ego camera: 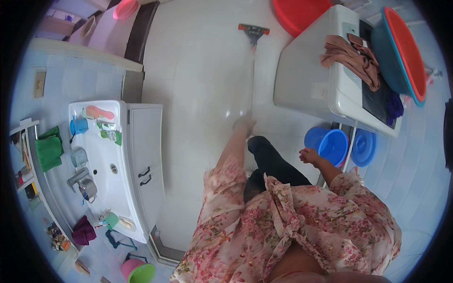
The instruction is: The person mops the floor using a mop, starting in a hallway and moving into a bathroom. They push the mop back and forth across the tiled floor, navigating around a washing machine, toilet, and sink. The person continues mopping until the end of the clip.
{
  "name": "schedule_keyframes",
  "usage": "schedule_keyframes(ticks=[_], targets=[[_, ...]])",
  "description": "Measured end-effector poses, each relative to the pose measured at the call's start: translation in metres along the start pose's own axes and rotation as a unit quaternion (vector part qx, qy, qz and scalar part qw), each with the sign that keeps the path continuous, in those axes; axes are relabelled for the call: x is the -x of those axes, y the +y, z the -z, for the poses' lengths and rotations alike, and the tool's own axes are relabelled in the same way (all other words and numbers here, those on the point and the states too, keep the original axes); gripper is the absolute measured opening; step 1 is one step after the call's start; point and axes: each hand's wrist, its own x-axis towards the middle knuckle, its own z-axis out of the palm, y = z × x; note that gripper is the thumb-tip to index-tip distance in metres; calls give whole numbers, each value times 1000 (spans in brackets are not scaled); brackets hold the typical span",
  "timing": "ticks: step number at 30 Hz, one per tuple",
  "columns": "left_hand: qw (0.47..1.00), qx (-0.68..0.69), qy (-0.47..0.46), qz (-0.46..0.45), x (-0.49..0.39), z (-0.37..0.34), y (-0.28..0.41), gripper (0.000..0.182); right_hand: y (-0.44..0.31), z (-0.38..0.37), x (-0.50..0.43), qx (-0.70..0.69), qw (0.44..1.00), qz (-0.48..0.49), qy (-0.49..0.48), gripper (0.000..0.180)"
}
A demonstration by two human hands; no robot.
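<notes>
A floor squeegee or flat mop head (253, 32), grey with orange ends, rests on the pale tiled floor (198, 85) ahead of me. From it a thin, blurred handle (252, 78) runs back towards my body. My left hand (244, 124), also blurred by motion, is closed around the near part of that handle. My right hand (309, 156) hangs at my side with its fingers loosely curled and nothing seen in them. Just beyond it stands an open blue bucket (331, 145).
On the right, a washing machine (304, 78) carries a brown cloth (350, 58) and tilted basins (407, 56). A red basin (300, 14) lies behind it. On the left stands a white sink cabinet (147, 138), with a doorway threshold (145, 32) beyond.
</notes>
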Motion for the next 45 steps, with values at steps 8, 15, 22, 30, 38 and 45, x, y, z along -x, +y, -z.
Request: schedule_keyframes(ticks=[8, 15, 22, 30, 38, 45], targets=[[973, -12, -58, 225, 211, -91, -139, 48, 75, -12, 18, 62, 997, 53, -17, 23], [928, -270, -242, 85, 436, -190, -225, 34, 138, -39, 50, 164, 981, 100, -14, 16], [925, 9, -126, 358, 594, -251, -236, 27, 123, -47, 44, 271, 952, 141, -15, 18], [924, 62, -47, 374, 569, -226, -215, 20, 46, -37, 51, 252, 877, 400, 90, 21], [966, 138, 56, 213, 353, -73, -82, 16, -58, 2, 21, 195, 917, 346, 35, 21], [960, 224, 53, 160, 212, 51, 35, 17, -62, 57, 8, 40, 984, 173, -4, 21]])
